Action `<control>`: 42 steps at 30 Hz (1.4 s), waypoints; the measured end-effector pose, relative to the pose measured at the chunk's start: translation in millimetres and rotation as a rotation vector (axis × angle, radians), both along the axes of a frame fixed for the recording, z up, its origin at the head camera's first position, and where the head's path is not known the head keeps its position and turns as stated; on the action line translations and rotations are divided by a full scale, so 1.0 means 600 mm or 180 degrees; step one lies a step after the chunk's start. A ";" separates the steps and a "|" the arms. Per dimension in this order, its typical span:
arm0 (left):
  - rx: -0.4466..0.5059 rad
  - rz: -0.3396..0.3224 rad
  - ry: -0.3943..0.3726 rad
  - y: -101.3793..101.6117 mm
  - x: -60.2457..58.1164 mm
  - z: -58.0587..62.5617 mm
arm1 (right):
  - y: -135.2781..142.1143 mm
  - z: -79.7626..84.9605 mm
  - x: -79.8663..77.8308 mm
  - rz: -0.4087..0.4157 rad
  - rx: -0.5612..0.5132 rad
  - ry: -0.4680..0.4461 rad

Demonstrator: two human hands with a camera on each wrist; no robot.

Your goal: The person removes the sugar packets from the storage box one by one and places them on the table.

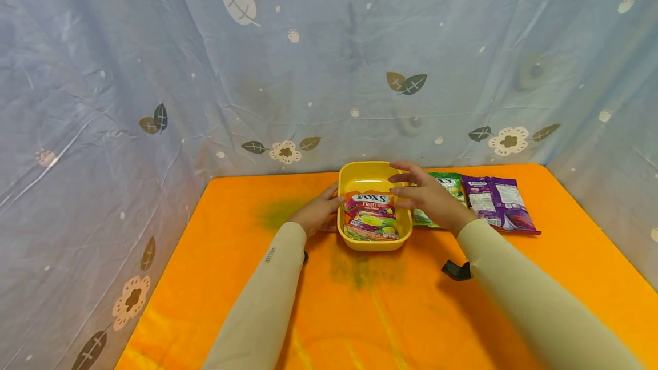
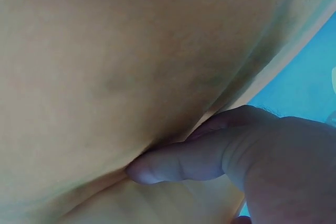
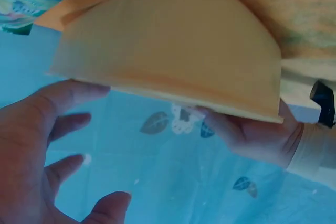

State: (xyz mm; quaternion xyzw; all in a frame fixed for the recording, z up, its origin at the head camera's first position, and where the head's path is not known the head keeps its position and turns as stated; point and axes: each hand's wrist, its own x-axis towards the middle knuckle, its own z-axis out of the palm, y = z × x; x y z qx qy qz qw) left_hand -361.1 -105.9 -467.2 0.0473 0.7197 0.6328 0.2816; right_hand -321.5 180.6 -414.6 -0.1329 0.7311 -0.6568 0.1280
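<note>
Yellow tub [image 1: 366, 173] sits centre of the head frame. In it: one red-orange packet [image 1: 371, 218], reads "FOX'S FRUITS". Left hand [image 1: 316, 213] grips the tub's left rim. Right hand [image 1: 434, 198] at right rim, fingers spread, released. Right of centre: green "FOX'S" packet [image 1: 456, 187], purple packaging [image 1: 506, 201], fine print illegible. Orange worktop [image 1: 360, 324].

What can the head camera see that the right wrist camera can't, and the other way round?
Only the head view shows the FOX'S FRUITS packet inside the yellow tub and purple packets. Only the right wrist view shows the tub side-on, with its broad outer wall. Both show the tub, left hand, right hand, green packet and patterned curtain.
</note>
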 end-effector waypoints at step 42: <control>0.0034 -0.0048 -0.0035 -0.001 -0.002 -0.003 | -0.107 -0.041 -0.001 -0.0634 0.1128 -0.0765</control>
